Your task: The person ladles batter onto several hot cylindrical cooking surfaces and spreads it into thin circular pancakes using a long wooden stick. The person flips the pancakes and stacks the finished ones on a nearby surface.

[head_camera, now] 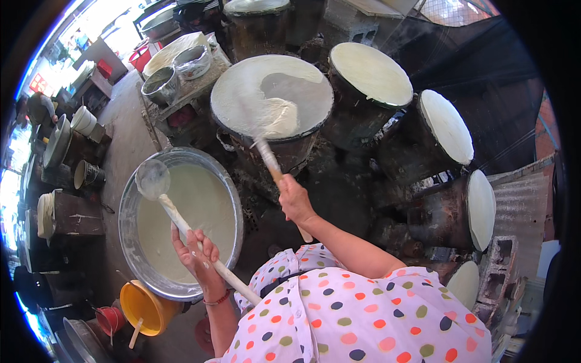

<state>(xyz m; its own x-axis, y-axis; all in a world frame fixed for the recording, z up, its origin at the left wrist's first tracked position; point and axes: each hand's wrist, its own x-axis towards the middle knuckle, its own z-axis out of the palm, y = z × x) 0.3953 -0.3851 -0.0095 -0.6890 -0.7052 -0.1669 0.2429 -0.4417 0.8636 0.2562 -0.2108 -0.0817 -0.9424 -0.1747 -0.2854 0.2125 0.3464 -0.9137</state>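
My left hand (198,255) holds the pale wooden handle of a long ladle (153,179). The ladle's bowl is above the left rim of a large metal tub (123,231) of creamy batter (181,227). My right hand (294,198) grips the handle of a wooden spreader (268,156), whose far end is blurred over a round griddle (313,106). Creamy batter (282,119) lies thick on that griddle's near side and thinly around its left and back. A grey patch of the surface shows at centre right.
More round griddles with pale sheets, such as one drum stove (370,75), curve around my right. Metal pots (161,85) stand on a bench at back left. A yellow bucket (150,308) and a red bucket (110,319) sit beside the tub. Concrete blocks (497,272) are at right. Another person (41,109) is far left.
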